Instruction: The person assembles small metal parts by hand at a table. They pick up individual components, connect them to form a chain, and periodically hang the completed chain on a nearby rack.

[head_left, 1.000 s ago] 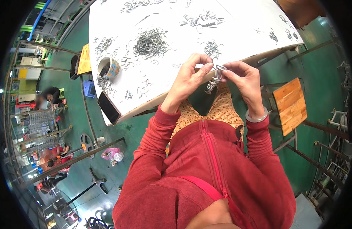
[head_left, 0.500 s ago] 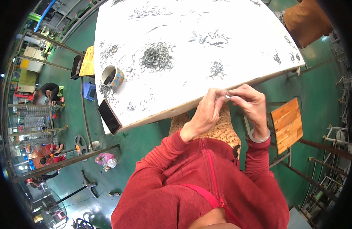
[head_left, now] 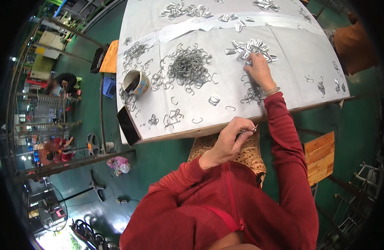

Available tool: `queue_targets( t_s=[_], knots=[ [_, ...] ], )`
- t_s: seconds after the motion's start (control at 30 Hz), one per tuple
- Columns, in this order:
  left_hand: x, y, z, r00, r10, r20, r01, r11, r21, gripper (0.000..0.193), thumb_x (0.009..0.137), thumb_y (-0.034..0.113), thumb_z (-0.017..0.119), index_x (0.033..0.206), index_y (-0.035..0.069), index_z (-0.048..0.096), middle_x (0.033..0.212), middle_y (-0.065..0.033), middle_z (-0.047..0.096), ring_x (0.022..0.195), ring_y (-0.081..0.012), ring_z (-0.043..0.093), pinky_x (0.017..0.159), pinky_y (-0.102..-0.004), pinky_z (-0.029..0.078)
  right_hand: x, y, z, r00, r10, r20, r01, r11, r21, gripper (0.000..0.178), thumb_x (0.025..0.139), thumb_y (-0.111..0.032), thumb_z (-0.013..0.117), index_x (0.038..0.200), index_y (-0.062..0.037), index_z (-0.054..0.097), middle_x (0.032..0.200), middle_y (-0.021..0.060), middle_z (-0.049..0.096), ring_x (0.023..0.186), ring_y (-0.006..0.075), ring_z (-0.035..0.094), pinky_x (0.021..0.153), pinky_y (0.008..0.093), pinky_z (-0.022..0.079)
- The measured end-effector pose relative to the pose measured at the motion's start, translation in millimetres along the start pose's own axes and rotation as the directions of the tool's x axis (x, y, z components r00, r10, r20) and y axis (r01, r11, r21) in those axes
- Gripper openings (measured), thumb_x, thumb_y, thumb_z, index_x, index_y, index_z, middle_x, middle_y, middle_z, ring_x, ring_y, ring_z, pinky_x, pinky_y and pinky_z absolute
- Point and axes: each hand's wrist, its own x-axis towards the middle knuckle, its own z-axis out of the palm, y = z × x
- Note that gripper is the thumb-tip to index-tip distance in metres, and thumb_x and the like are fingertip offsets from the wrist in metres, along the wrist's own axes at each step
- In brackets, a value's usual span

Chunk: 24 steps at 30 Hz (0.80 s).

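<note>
My left hand (head_left: 230,141) is closed in a pinch just off the table's near edge, above my lap. Between its thumb and fingertips a small shiny metal piece (head_left: 254,128) pokes out; the fingers hide most of it. My right hand (head_left: 259,71) reaches over the table to a pile of flat silver metal buckles (head_left: 255,45). Thumb and index finger look apart there, with their tips at the pile's near edge. Below that wrist lies a small heap of bent wire hooks (head_left: 253,92). Left of it is a larger heap of grey wire hooks (head_left: 189,66).
The white-covered table (head_left: 183,121) holds a tub (head_left: 136,82), a dark phone (head_left: 128,126), a few loose buckles (head_left: 214,100) and scattered hooks. A wooden stool (head_left: 319,157) stands at right. Someone in brown (head_left: 355,46) is at the far right; other people work at left.
My right hand has left my left hand and moved forward to the buckle pile. My left hand has stayed by the table edge, lower in the picture, still pinching. The view has shifted and the table looks darker.
</note>
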Motion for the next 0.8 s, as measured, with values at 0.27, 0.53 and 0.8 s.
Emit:
queue_targets(
  t_s=[0.27, 0.53, 0.8],
  knots=[
    [4, -10, -5, 0.997, -0.048, -0.058, 0.052, 0.996, 0.066, 0.01, 0.092, 0.005, 0.052, 0.101, 0.001, 0.052, 0.094, -0.0093, 0.059, 0.085, -0.0163, 0.059, 0.075, -0.0275, 0.048, -85, -61, -77, 0.948, 0.15, 0.28, -0.317, 0.512, 0.798, 0.021, 0.079, 0.001, 0.063, 0.1, 0.0016, 0.06, 0.078, 0.0077, 0.065, 0.065, 0.0089, 0.058, 0.058, 0.0219, 0.047],
    [14, -5, 1, 0.999, -0.039, -0.021, 0.042, 0.988, 0.149, 0.012, 0.092, 0.008, 0.054, 0.101, 0.002, 0.051, 0.088, -0.0099, 0.061, 0.08, -0.0171, 0.061, 0.07, -0.028, 0.048, -147, -109, -135, 0.98, 0.148, 0.134, -0.198, 0.637, 0.745, 0.028, 0.08, 0.005, 0.063, 0.108, 0.0015, 0.061, 0.083, 0.0047, 0.066, 0.071, 0.0076, 0.059, 0.065, 0.0213, 0.049],
    [9, -13, -3, 0.999, -0.047, 0.001, 0.046, 0.97, 0.238, 0.023, 0.086, 0.007, 0.061, 0.105, 0.004, 0.049, 0.102, -0.0114, 0.061, 0.091, -0.0227, 0.061, 0.08, -0.032, 0.047, -149, -107, -129, 0.956, 0.27, 0.113, -0.247, 0.538, 0.806, 0.02, 0.077, 0.005, 0.067, 0.097, 0.003, 0.067, 0.083, 0.0045, 0.068, 0.073, 0.0053, 0.06, 0.064, 0.0175, 0.049]
  ],
)
